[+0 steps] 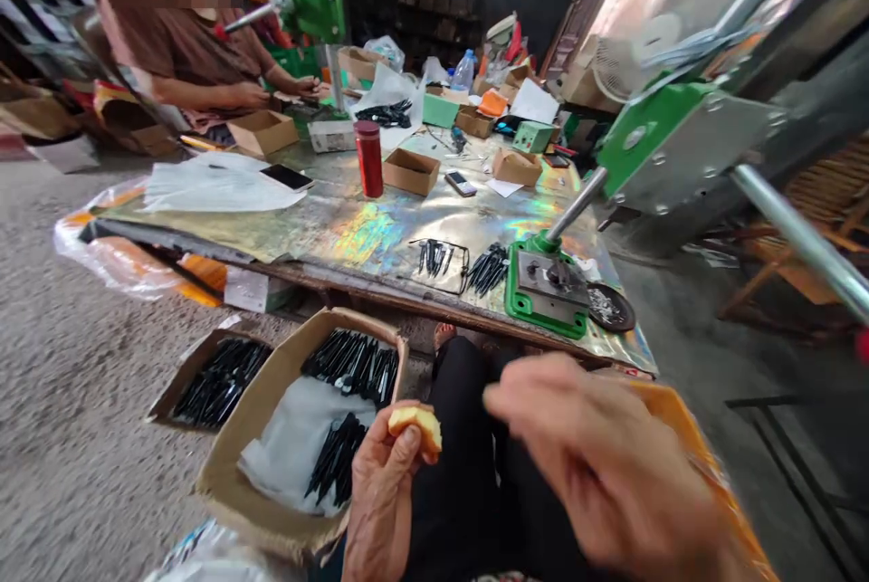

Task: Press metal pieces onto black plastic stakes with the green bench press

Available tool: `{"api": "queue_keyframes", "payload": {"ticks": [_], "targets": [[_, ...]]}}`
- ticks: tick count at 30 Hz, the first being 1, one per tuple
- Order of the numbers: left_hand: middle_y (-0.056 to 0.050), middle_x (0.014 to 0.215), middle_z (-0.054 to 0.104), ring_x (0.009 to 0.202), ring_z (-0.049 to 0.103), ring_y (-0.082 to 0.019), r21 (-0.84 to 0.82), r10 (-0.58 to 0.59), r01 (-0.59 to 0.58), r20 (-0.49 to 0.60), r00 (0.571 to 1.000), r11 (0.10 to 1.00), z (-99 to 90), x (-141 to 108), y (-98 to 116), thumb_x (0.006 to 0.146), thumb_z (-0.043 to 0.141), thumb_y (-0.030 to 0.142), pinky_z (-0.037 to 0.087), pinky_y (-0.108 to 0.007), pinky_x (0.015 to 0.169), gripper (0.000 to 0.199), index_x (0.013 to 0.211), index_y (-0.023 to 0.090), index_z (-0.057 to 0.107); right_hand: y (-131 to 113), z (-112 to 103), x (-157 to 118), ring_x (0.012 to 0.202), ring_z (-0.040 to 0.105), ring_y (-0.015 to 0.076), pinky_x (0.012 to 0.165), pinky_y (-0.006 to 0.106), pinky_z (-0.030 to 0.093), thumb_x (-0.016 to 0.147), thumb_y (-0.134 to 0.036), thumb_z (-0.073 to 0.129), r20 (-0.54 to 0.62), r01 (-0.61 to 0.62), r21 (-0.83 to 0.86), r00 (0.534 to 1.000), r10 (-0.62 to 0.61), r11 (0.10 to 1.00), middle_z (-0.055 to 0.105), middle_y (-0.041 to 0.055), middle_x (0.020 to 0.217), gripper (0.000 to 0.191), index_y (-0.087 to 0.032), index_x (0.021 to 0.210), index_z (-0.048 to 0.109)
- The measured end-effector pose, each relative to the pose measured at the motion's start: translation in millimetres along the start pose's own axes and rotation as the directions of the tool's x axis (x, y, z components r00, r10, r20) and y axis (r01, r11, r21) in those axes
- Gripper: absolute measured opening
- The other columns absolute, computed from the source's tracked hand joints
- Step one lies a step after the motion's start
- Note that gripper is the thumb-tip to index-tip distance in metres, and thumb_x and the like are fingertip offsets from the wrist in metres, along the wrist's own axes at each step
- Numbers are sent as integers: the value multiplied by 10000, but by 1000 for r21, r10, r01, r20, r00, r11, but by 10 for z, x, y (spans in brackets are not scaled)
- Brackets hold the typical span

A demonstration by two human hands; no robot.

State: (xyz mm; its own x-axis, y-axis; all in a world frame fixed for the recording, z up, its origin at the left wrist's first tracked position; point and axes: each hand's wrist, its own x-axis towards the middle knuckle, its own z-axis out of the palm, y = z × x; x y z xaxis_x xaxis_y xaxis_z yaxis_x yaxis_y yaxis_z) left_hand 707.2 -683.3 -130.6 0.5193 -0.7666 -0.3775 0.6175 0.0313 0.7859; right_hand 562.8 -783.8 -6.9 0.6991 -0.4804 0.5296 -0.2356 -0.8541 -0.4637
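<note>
Between the thumb and fingers of my left hand (388, 475) is a small piece of yellow bread (417, 428) with a brown crust. It is held above my dark trousers (462, 446), beside a cardboard box. My right hand (597, 455) is raised at the lower right, blurred by motion and close to the camera. Its fingers point left toward the bread without touching it. Whether that hand holds anything is hidden by the blur.
A cardboard box (231, 473) of black parts stands at left. On the table (326, 233) are a green hand press (543, 292), black pieces (487, 269), a red cup (368, 158) and a phone (462, 184). A person (183, 66) sits at the far left.
</note>
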Motion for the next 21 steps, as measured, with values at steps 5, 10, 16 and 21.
{"api": "queue_keyframes", "payload": {"ticks": [5, 10, 16, 21], "targets": [[-65, 883, 660, 616, 533, -90, -125, 51, -56, -47, 998, 991, -83, 10, 100, 672, 742, 280, 392, -171, 498, 289, 911, 141, 660, 745, 458, -406, 611, 568, 160, 621, 279, 487, 918, -251, 437, 18, -352, 55, 936, 352, 934, 573, 30, 760, 165, -186, 970, 580], [-68, 925, 667, 705, 572, -111, -131, 75, -82, -54, 996, 988, -128, -114, 139, 693, 731, 294, 441, -184, 592, 299, 943, 143, 668, 1219, 975, -1148, 508, 550, 195, 502, 295, 466, 818, -353, 423, 165, -665, 138, 746, 645, 734, 545, 6, 564, 253, -169, 889, 581], [-75, 929, 671, 796, 599, -153, -68, 72, -73, -18, 997, 995, -65, -258, -18, 677, 743, 293, 477, -220, 702, 357, 994, 146, 667, 1207, 1125, -1499, 646, 592, 218, 605, 325, 472, 814, -352, 411, 97, -593, 96, 805, 586, 799, 631, 65, 796, 247, -201, 866, 600], [-73, 867, 690, 776, 611, -176, 60, 25, -28, 49, 998, 998, 81, -208, -196, 616, 781, 344, 481, -245, 704, 383, 929, 148, 681, 1265, 1004, -1585, 522, 551, 187, 520, 289, 447, 841, -331, 380, 102, -621, 190, 783, 613, 761, 555, 4, 649, 235, -209, 844, 581]]}}
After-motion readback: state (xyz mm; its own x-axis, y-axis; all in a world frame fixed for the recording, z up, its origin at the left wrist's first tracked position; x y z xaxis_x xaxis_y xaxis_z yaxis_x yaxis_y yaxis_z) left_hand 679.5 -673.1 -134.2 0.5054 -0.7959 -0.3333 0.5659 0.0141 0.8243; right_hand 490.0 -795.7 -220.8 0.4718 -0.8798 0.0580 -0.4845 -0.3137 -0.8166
